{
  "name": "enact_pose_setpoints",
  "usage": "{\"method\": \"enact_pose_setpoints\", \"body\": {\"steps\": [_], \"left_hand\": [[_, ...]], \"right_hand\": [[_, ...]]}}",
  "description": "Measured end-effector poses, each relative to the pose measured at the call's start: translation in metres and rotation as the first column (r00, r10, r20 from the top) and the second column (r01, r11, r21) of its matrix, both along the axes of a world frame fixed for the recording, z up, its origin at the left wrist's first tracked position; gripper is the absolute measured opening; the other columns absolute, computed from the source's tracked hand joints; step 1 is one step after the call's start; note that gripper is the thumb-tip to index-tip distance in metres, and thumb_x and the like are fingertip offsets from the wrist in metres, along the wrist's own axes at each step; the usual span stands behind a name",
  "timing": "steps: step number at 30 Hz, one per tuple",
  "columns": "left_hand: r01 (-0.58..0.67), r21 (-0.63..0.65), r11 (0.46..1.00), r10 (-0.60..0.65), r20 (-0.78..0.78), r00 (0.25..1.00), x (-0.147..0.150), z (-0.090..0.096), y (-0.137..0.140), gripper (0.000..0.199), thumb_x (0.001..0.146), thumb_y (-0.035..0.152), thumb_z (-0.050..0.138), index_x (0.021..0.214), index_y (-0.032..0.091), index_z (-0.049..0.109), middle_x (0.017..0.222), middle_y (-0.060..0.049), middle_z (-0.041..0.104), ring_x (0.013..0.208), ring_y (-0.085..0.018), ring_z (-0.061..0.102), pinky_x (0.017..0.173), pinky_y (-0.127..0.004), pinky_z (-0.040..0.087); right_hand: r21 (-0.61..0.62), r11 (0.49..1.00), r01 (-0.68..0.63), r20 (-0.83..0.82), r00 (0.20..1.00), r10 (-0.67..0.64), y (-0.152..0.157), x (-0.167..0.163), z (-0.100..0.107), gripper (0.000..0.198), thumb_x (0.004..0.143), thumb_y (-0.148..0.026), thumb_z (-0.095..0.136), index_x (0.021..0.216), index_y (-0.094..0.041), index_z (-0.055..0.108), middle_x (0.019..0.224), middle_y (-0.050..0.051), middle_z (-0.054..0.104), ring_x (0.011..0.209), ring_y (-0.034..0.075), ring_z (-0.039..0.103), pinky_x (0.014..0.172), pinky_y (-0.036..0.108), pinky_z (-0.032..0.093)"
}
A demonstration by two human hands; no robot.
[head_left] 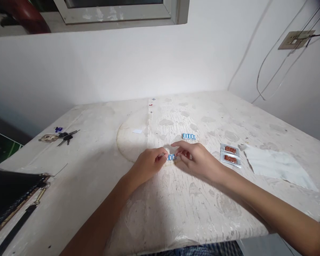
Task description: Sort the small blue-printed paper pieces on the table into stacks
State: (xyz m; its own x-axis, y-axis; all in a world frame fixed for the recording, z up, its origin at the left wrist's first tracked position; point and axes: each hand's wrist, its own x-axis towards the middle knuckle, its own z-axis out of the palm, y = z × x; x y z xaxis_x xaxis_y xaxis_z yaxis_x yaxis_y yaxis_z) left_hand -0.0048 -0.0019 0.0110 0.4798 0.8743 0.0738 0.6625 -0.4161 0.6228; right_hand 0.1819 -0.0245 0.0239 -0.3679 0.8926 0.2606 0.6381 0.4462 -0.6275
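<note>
Between my two hands is a small blue-and-white strip (171, 157) with box-like outlines. My left hand (152, 158) pinches its left end between thumb and fingertips. At the right end, the thumb and a finger of my right hand (194, 155) close on the strip, while the index finger reaches out over it. Just beyond my right hand lies a similar blue-and-white piece (188, 136), flat on the table. Further left rests a small white paper slip (137, 131). My palms and the strip's ends are partly hidden by my fingers.
To the right lie a silver blister pack (230, 155) with two reddish-brown pieces and a white tissue (280, 165). Keys (65, 137) sit at the left, near a small purple item (58, 129). A black zipped pouch (13, 195) lies nearer me on the table (96, 199).
</note>
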Motion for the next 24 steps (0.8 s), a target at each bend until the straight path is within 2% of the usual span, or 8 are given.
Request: {"method": "enact_pose_setpoints", "body": {"steps": [7,11,20,24], "left_hand": [[0.0,-0.006,1.0,0.0,-0.005,1.0,-0.0001,0.0014,-0.0009,0.024,0.081,0.027,0.035,0.074,0.019,0.056,0.054,0.005,0.044,0.05,-0.008,0.038,0.048,-0.021,0.026],[0.005,-0.004,1.0,-0.005,-0.004,1.0,-0.0004,0.0004,-0.0001,0.023,0.081,0.025,0.035,0.074,0.019,0.056,0.053,0.005,0.042,0.049,-0.007,0.037,0.048,-0.021,0.025],[0.009,0.014,1.0,-0.008,-0.016,1.0,0.0,-0.0007,-0.0005,0.023,0.081,0.024,0.035,0.073,0.019,0.055,0.053,0.005,0.041,0.049,-0.007,0.035,0.048,-0.021,0.024],[0.016,0.027,0.999,-0.016,-0.012,1.0,0.0005,0.0004,-0.0009,0.023,0.081,0.024,0.035,0.071,0.018,0.055,0.053,0.005,0.04,0.05,-0.007,0.035,0.048,-0.021,0.024]], "right_hand": [[-0.028,0.999,0.044,0.033,0.999,-0.043,0.0033,0.0041,-0.0031,0.041,0.073,-0.011,0.044,0.111,-0.019,0.054,0.075,0.002,0.064,0.063,0.014,0.056,0.059,0.025,0.041],[-0.058,0.998,0.04,0.077,0.996,-0.036,0.0018,0.0018,-0.0079,0.042,0.073,-0.013,0.044,0.113,-0.019,0.052,0.07,0.001,0.064,0.062,0.015,0.057,0.058,0.025,0.041],[-0.045,0.998,0.046,0.064,0.997,-0.043,-0.0006,-0.0027,-0.0071,0.043,0.072,-0.012,0.044,0.113,-0.018,0.052,0.065,0.0,0.062,0.058,0.014,0.056,0.059,0.025,0.04],[-0.07,0.997,0.041,0.085,0.996,-0.034,-0.0006,-0.0018,-0.0085,0.039,0.074,-0.014,0.045,0.112,-0.017,0.054,0.068,0.002,0.062,0.06,0.014,0.055,0.06,0.026,0.04]]}}
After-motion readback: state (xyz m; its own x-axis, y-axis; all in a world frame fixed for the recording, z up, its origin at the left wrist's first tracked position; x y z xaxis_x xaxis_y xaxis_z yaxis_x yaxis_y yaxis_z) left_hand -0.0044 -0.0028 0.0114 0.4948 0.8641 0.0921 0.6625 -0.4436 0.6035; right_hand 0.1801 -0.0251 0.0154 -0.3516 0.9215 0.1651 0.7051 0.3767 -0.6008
